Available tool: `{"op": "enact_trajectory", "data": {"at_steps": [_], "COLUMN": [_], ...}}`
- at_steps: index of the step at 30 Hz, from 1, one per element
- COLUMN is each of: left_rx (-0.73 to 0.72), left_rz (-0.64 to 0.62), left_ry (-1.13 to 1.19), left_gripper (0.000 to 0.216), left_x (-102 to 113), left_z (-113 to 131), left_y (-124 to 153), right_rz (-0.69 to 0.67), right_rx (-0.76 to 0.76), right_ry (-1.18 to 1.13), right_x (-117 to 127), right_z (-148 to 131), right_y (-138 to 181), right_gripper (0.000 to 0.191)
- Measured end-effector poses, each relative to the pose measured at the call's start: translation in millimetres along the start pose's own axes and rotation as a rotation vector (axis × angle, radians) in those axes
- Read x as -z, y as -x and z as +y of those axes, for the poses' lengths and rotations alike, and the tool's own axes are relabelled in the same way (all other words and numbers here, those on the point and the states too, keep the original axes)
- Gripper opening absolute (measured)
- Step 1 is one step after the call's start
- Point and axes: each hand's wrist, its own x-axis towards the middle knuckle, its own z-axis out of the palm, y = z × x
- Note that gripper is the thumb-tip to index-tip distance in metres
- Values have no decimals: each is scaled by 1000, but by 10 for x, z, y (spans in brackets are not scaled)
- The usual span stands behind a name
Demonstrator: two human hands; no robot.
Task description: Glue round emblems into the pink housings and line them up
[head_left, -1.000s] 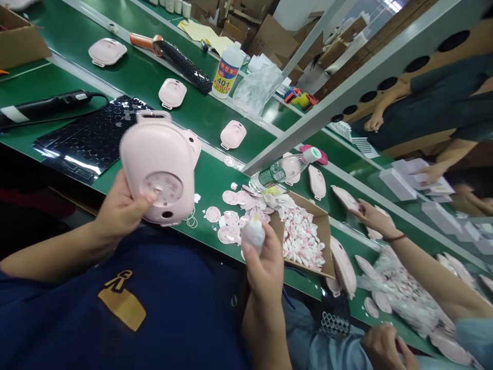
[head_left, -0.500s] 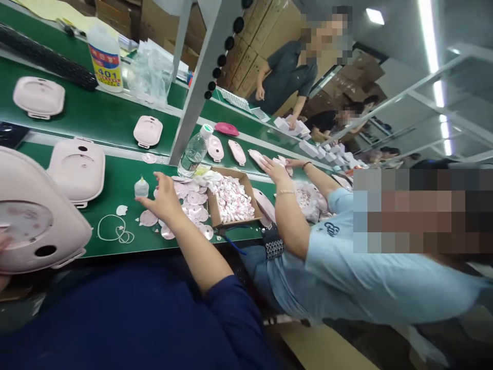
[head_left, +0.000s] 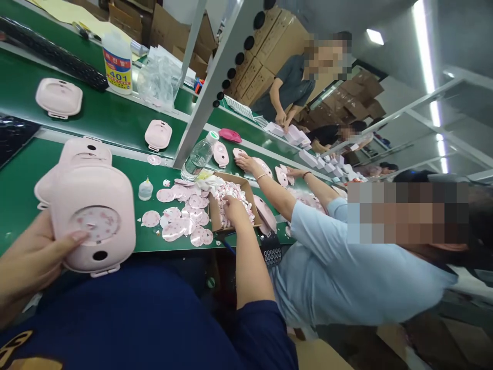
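My left hand (head_left: 33, 257) grips a pink plastic housing (head_left: 94, 216) by its left edge, thumb laid beside the round patterned disc on its face. A second pink housing (head_left: 82, 151) lies on the green belt just behind it. My right hand (head_left: 233, 208) reaches into an open cardboard box (head_left: 215, 218) of small pink-and-white pieces, its fingers curled down among them; what they hold is hidden. Several round pink stickers (head_left: 181, 216) lie scattered on the belt left of the box. A small glue bottle (head_left: 145, 189) stands upright near them.
A co-worker in light blue (head_left: 346, 267) sits close on my right, both arms stretched to pink parts on the belt. A water bottle (head_left: 198, 156) leans by a grey post (head_left: 215, 77). More pink housings (head_left: 58, 96), a 401 bottle (head_left: 117, 64) and plastic bags lie farther back.
My right hand moved from the stickers by the small bottle rightward into the cardboard box. My left hand brought the pink housing further into view; the camera shifted slightly.
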Motion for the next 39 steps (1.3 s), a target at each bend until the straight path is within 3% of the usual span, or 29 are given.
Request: {"op": "enact_trajectory", "data": {"at_steps": [3,8,12,14,18,22,24,30,39], "left_rx": [131,13,249,317,261,216,206,199,188], "left_rz": [134,-46,10,12,-27,-47,-60,-91,-128], "left_ry": [-77,-127,-189,-214,-284,-318,-321,-365,-384], "left_gripper": [49,50,66,77,80,79,81,81,78], "left_x": [-94,-317,-479,-533,-576,-588,-596,-644,-686], "left_z": [-73,-16,114,160,158,84,55,73,69], "left_y": [58,-2,16,44,98,132,141,138,82], "right_rz": [54,-53,-98,-20,152,404,469,442,341], "right_rx": [79,342,667,799,1018,1057,1066,1081,1114], "right_ry": [-167,-494,-697,-602,-317,-47,99,329,289], "right_x": [-3,-251,-402,-432,-489,-548,-563,-548,-486], "right_z": [-126,-562,-902,-1041,-1257,-1335,-1328,-1277,-1241], "right_y": [178,840,1314,1439,1515,1541,1584,1737,1707], "right_gripper": [29,29,22,28,31,17,16,23,25]}}
